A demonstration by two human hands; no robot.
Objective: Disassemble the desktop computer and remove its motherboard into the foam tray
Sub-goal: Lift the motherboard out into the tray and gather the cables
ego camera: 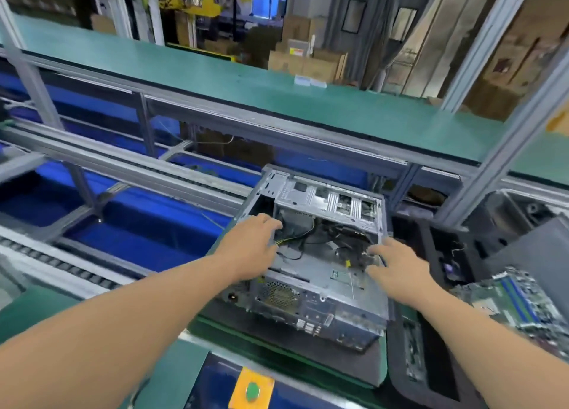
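The open desktop case [320,285] lies on a dark mat, its side panel off, with loose cables and bare metal floor inside. My left hand [252,248] rests on the case's left wall, fingers curled over the edge. My right hand [397,270] lies at the case's right edge with fingers spread, touching the rim near the cables. A green motherboard [520,297] sits at the right in the dark foam tray [437,245]. The view is blurred by motion.
A roller conveyor with blue bins [129,233] runs to the left. A green shelf [246,82] spans above on aluminium posts [492,174]. A yellow box with a green button [252,390] sits at the near edge. A grey panel [535,248] leans at far right.
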